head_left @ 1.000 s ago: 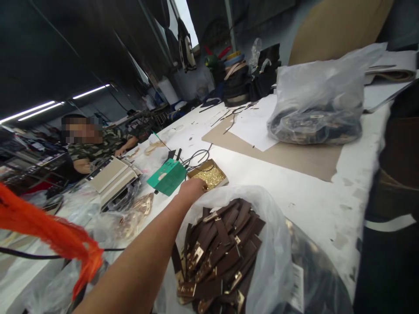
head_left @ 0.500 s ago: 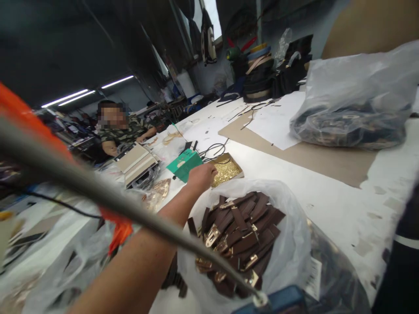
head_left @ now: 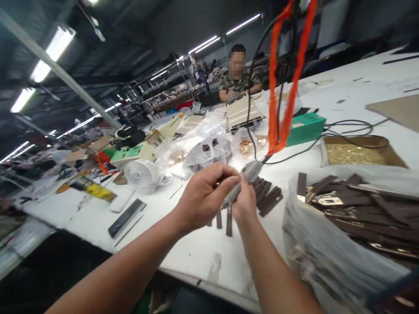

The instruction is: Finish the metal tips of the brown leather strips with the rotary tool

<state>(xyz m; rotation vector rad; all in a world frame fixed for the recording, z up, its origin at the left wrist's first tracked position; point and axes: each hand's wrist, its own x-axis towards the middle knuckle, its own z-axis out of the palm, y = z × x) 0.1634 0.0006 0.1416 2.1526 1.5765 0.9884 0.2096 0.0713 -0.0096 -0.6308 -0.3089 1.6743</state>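
A grey screwdriver (head_left: 253, 169) slants over the table (head_left: 185, 257), tip down-left, by the left hand (head_left: 206, 196) and right hand (head_left: 244, 201) — whether either clamps it, I can't tell; box (head_left: 397, 158) holds gold bits (head_left: 356, 154) — bag (head_left: 307, 237), brown straps (head_left: 376, 207)

The room is large and rather dark, with bright lamps (head_left: 53, 53) under a dark ceiling (head_left: 157, 30), a pale slanting beam (head_left: 59, 75) at left, shelves (head_left: 173, 97) farther behind, and a long white table (head_left: 188, 257) in front.

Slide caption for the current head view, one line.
Left hand and right hand close together at a grey tool, dark brown strips nearby on a white table.
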